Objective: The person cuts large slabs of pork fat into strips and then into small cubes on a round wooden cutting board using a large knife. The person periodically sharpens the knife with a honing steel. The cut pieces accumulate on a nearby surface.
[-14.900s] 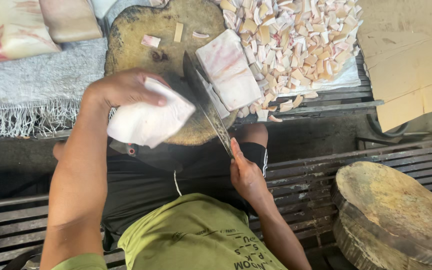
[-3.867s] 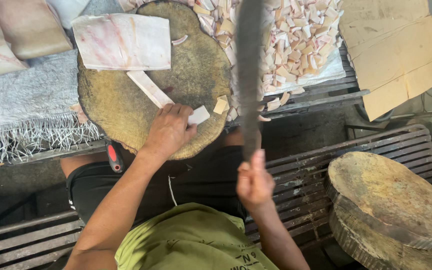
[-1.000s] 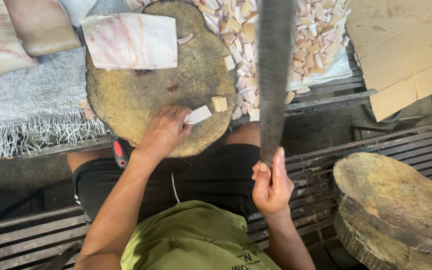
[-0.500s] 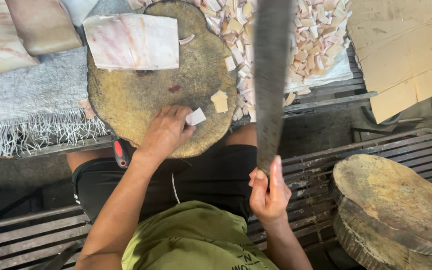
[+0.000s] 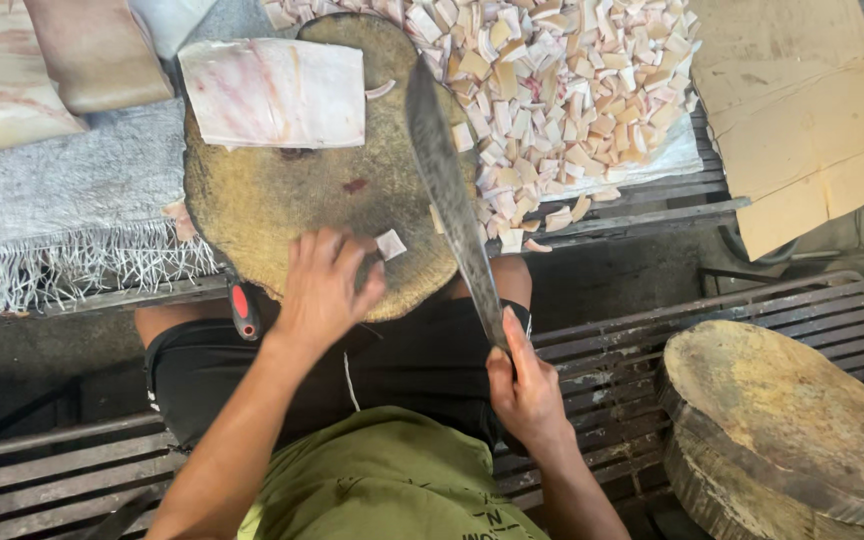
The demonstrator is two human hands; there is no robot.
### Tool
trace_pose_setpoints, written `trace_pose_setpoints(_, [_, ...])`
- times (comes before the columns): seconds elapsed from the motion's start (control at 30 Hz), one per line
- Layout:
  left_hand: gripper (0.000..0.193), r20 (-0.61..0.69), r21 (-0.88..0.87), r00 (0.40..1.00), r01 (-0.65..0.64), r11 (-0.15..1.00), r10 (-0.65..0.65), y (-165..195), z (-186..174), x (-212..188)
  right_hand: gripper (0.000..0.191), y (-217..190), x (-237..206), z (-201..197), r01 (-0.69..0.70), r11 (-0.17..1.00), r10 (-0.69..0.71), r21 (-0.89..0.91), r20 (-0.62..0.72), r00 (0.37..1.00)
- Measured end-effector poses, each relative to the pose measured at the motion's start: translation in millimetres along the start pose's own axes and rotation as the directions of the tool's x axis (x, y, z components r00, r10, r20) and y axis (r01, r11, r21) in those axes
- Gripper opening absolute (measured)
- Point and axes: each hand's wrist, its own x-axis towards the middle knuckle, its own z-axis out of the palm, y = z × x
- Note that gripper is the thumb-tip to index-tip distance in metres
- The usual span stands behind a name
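A round wooden chopping block point(image 5: 282, 200) lies in front of me. On its far part rests a pale slab of fatty meat point(image 5: 274, 92). My left hand point(image 5: 324, 290) rests on the block's near edge, fingertips beside a small white cut piece point(image 5: 390, 243). My right hand point(image 5: 524, 385) grips the handle of a long dark cleaver point(image 5: 447, 190), whose blade lies across the block's right side, tip pointing away. A heap of small cut pieces point(image 5: 562, 85) covers the surface right of the block.
A grey fringed cloth point(image 5: 62, 215) and more pale slabs point(image 5: 12, 70) lie at the left. Cardboard sheets point(image 5: 802, 110) sit at the far right. A second round wooden block point(image 5: 792, 420) rests on the slatted bench point(image 5: 612, 340) at lower right. A red-handled tool point(image 5: 242, 310) pokes out under the block.
The cleaver has come down from upright to lie across the block's right side. The loose piece there is gone toward the heap; my left hand has opened beside the small white piece.
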Motion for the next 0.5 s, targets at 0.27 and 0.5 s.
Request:
trace_pose_setpoints(0.27, [0.031, -0.255, 0.151, 0.925, -0.25, 0.956, 0.282, 13.8, 46.2, -44.4, 0.061, 41.2, 6.5, 4.9, 0.092, 0.981, -0.045, -0.173, 0.255, 0.966])
trace_pose_setpoints(0.5, [0.032, -0.265, 0.288, 0.94, -0.136, 0.948, 0.215, -13.5, 30.1, -11.5, 0.062, 120.5, 114.1, 8.6, -0.226, 0.922, 0.242, -0.316, 0.012, 0.97])
